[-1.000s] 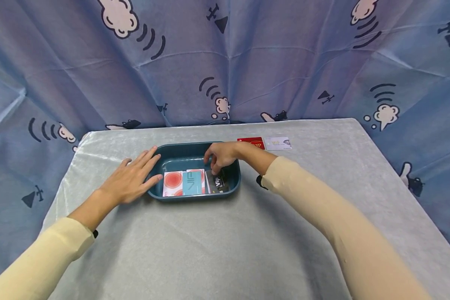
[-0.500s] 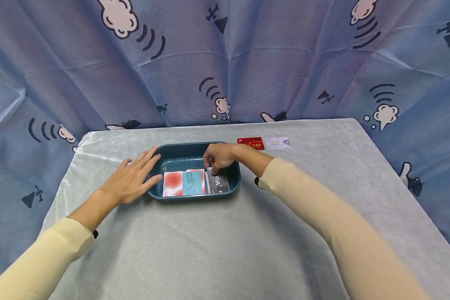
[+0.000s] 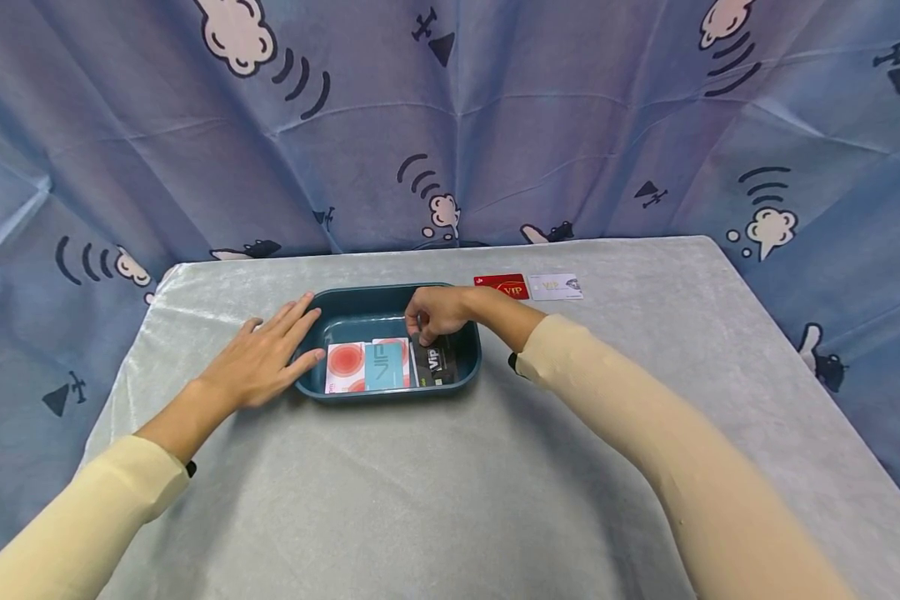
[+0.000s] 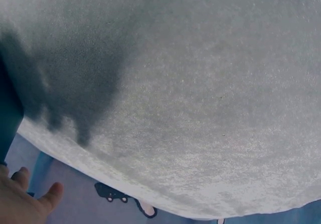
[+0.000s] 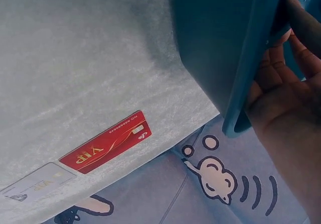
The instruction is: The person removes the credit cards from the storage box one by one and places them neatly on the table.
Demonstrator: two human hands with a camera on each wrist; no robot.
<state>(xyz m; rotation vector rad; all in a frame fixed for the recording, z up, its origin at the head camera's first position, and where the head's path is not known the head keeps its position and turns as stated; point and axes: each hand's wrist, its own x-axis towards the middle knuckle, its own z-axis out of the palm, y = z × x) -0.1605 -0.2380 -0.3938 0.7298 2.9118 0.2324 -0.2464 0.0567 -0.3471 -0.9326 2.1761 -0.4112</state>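
Observation:
A dark teal plastic tray stands on the table with several cards lying in its near half. My right hand reaches into it and pinches the top edge of a black VIP card between thumb and fingers. Left of that card lie a light blue VIP card and white cards with red circles. My left hand rests with straight fingers on the tray's left rim. In the right wrist view the tray wall partly hides the right hand's fingertips.
Behind the tray to the right, a red VIP card and a white VIP card lie side by side on the grey cloth-covered table. A blue patterned curtain hangs behind the table's far edge.
The black card's upper end has tilted and shifted slightly under my right hand, its glare appearing and fading. The red card shows more fully as the right wrist moved slightly. My left hand stays put.

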